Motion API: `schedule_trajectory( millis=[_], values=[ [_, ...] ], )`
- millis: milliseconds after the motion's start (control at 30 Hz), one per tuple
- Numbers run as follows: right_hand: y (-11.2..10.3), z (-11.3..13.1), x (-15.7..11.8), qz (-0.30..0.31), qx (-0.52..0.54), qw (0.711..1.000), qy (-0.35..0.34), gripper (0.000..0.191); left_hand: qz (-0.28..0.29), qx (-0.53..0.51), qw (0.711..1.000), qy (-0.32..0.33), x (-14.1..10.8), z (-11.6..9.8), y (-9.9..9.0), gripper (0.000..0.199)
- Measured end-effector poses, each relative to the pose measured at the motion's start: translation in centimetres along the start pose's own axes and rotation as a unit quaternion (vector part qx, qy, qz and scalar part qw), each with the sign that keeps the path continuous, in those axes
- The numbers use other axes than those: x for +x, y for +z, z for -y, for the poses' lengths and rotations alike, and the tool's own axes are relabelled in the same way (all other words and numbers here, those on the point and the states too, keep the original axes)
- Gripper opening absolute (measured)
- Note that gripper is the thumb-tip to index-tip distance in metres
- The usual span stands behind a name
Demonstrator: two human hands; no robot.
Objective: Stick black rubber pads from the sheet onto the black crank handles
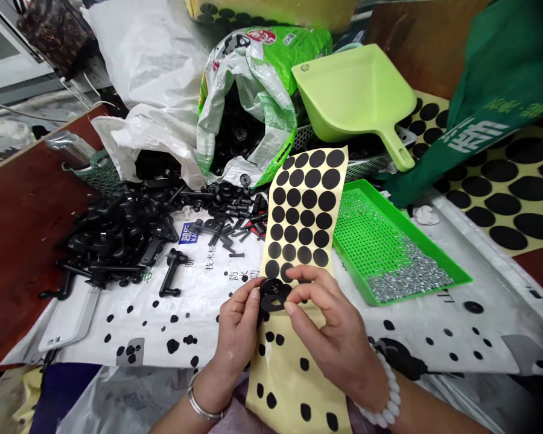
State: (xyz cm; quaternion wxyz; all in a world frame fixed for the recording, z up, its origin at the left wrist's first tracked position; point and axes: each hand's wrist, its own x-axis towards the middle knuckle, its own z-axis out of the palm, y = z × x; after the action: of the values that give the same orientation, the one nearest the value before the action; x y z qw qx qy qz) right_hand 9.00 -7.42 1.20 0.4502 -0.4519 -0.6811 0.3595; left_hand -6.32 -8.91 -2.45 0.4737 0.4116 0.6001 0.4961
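Note:
Above the lap, my left hand (238, 328) pinches a black round plastic part (269, 286) by its left edge between thumb and fingers. My right hand (332, 334) has thumb and index finger closed on a black round sticker (273, 303) with a small hole in its middle. The sticker lies against or just in front of the part; whether it is stuck on, I cannot tell. Behind and beneath both hands runs a cream backing sheet (300, 206) with rows of black round stickers. Its lower end carries only small black dots.
Black plastic crank handles (117, 229) are heaped at left, with small screws and fittings beside them. A green tray (357, 241) holding small metal pieces stands at right. Behind are an open sack (239, 120) of black parts and a light-green dustpan (357, 90).

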Motion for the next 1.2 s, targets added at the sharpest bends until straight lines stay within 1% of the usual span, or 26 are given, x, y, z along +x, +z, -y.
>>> schedule_trajectory(
  millis=[67,167,233,433,633,900,1200],
  values=[
    [-0.3,-0.1,0.5,0.021,0.028,0.998,0.045,0.007,0.003,0.0,1.0,-0.003,0.0,0.0,-0.1,0.024],
    [-0.6,-0.7,1.5,0.068,0.082,0.985,0.135,0.009,0.008,-0.002,1.0,-0.001,0.0,0.1,-0.1,0.024],
    [-0.5,-1.1,2.0,0.081,0.108,0.977,0.163,0.01,0.013,-0.005,1.0,0.002,0.0,0.2,-0.2,0.024],
    [-0.4,-1.4,2.4,0.094,0.128,0.97,0.183,0.013,0.02,-0.021,1.0,0.009,-0.1,0.3,-0.2,0.023],
    [-0.2,-1.6,2.8,0.094,0.125,0.967,0.199,0.014,0.026,-0.012,1.0,0.013,-0.1,0.2,-0.3,0.023],
    [0.1,-2.0,2.8,0.085,0.118,0.972,0.183,0.014,0.016,-0.015,1.0,-0.005,-0.2,-0.1,-0.3,0.026],
    [0.3,-2.2,2.5,0.081,0.106,0.976,0.173,0.013,0.031,-0.004,0.999,0.014,-0.3,-0.2,-0.4,0.025]
  ],
)
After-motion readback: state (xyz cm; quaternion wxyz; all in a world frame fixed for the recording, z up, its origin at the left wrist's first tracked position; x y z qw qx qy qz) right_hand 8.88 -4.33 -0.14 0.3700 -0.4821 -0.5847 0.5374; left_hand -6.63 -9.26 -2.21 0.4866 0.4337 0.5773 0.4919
